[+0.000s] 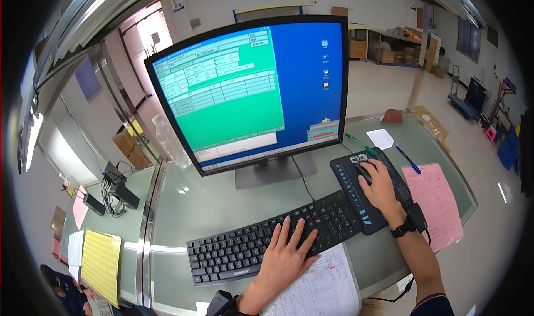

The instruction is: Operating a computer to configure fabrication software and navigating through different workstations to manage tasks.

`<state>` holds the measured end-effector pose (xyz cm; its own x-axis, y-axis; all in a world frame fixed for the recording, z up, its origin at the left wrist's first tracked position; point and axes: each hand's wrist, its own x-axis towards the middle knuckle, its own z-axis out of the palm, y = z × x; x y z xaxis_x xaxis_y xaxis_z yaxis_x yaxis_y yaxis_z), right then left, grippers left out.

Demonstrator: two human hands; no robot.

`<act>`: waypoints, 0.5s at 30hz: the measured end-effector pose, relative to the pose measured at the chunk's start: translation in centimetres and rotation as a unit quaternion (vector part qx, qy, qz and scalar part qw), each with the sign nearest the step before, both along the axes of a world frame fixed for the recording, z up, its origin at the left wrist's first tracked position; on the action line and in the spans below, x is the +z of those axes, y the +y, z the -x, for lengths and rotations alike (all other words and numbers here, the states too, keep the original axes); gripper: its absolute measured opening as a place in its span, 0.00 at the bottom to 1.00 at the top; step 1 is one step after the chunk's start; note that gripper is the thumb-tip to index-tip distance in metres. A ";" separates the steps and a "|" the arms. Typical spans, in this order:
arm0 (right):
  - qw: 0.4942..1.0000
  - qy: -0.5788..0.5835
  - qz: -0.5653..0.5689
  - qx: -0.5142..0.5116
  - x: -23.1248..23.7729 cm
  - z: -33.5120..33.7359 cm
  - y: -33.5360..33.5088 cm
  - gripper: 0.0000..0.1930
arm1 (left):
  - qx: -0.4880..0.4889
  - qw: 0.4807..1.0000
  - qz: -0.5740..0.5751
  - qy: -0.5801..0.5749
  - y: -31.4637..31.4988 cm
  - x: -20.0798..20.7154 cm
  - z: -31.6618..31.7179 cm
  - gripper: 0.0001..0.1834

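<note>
My left hand (285, 256) lies with fingers spread over the right half of a black keyboard (231, 255), fingertips touching the keys. On a dark mouse pad (347, 191) to the right, my right hand (382, 189) rests curved over a black computer mouse (365, 177), covering most of it. Behind the keyboard stands a monitor (311, 66), showing a green form window beside a blue desktop. A printed sheet with a table (328, 287) lies under my left wrist, partly covered. Bands with dark boxes sit on both of my wrists.
Right of the mouse pad lie a pink sheet (436, 202), a blue pen (409, 159), a green pen (360, 143) and a white slip (380, 138). A clear plastic bottle (169, 141) stands left of the monitor. Another person (65, 288) sits at the lower left.
</note>
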<state>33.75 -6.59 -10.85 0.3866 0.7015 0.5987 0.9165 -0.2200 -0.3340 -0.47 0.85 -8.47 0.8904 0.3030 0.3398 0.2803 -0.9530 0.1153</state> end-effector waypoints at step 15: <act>1.000 -0.013 -0.004 0.008 -0.3 -1.0 0.6 0.20 | 0.128 0.991 -0.014 0.029 -3.6 0.6 0.4 0.40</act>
